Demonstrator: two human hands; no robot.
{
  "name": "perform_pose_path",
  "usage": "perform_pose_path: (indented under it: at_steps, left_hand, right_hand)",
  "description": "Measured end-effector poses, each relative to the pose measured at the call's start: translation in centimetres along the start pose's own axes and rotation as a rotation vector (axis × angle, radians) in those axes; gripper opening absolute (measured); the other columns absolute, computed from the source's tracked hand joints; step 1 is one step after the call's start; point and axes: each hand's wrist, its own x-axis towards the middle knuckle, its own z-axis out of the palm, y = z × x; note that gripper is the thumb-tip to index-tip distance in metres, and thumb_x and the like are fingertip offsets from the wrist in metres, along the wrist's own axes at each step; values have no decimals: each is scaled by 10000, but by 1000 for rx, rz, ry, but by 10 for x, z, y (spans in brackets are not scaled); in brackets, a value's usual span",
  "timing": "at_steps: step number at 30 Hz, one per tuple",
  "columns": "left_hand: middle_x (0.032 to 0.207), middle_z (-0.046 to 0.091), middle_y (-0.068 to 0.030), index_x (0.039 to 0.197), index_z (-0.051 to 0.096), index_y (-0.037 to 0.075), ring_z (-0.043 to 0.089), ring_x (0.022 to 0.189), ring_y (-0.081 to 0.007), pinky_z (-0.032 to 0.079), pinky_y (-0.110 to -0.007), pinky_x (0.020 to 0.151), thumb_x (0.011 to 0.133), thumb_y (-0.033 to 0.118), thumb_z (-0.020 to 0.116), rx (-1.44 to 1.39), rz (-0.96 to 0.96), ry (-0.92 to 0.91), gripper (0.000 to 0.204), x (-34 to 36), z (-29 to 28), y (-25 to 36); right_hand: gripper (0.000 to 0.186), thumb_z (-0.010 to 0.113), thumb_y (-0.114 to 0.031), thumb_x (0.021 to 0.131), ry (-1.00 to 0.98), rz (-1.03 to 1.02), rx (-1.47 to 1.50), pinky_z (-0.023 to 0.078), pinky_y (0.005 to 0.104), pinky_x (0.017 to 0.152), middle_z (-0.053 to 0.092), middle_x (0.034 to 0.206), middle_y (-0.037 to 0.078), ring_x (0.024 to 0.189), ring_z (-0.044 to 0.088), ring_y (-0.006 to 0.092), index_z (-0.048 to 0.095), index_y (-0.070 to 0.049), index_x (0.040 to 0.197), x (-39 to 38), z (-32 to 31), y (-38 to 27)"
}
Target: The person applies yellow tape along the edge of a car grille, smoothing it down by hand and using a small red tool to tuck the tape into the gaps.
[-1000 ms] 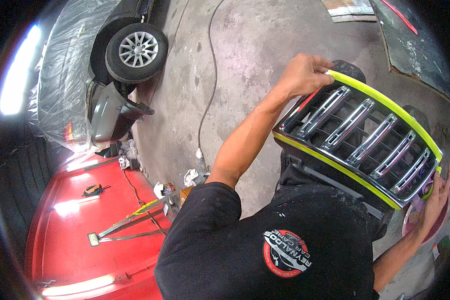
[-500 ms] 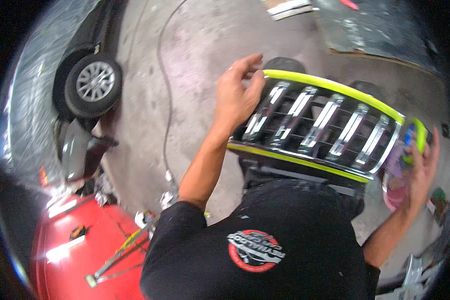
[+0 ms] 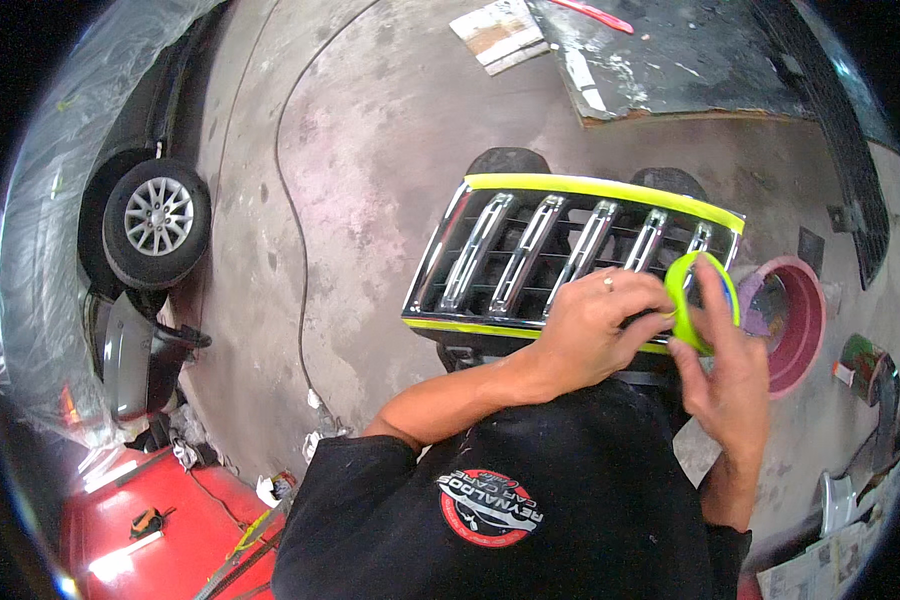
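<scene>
A chrome car grille (image 3: 594, 238) with several slanted bars lies across my lap. Bright yellow-green masking tape (image 3: 610, 187) covers its far edge, and another strip runs along its near edge. Over the grille's right near corner, my right hand (image 3: 725, 385) grips a roll of yellow-green tape (image 3: 682, 290), its fingers around the ring. My left hand (image 3: 598, 328) meets it there, thumb and fingers pinched at the roll's left side. What exactly the left fingertips hold is partly hidden, but they touch the tape.
A pink bucket (image 3: 808, 330) with a purple cloth stands right of the grille. Far right is a dark board (image 3: 670, 75) with a red stick on it. On the left are a car wheel (image 3: 158, 217), plastic sheeting (image 3: 45, 230) and a red panel (image 3: 185, 515). A hose (image 3: 300, 230) crosses the floor.
My left hand has left the grille's far left corner and come right to the tape roll. The right hand has brought the roll inward, and the grille appears further left in view.
</scene>
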Motion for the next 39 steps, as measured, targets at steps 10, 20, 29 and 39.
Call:
perform_pose_path:
  at_steps: [10,20,29,39]
  left_hand:
    - [810,704,-69,879,711,57,656,690,-223,503,-320,650,763,44,763,160,66,37,128,4,-3,13]
    - [819,692,-37,878,721,56,608,661,-176,439,-308,591,667,36,793,193,384,345,224,1,0,13]
    - [738,672,-34,790,697,54,619,629,-203,483,-279,578,630,78,733,233,506,437,166,-18,-45,38]
    - [864,685,-60,1081,647,-57,621,745,-74,519,-214,674,924,86,667,-304,-543,628,214,-29,-105,-28]
  right_hand:
    - [444,647,-88,871,92,-166,-177,540,422,669,680,1008,207,834,697,348,565,-75,1308,-12,-2,9]
    - [130,583,-103,970,456,13,-134,478,286,691,656,862,118,746,605,167,640,6,1014,19,16,44]
    - [366,556,-347,998,676,93,217,461,243,699,625,885,8,729,542,84,623,-47,1196,120,6,95]
    - [307,564,-240,986,269,-414,-88,461,308,753,567,927,84,842,532,147,622,-128,1266,158,66,14]
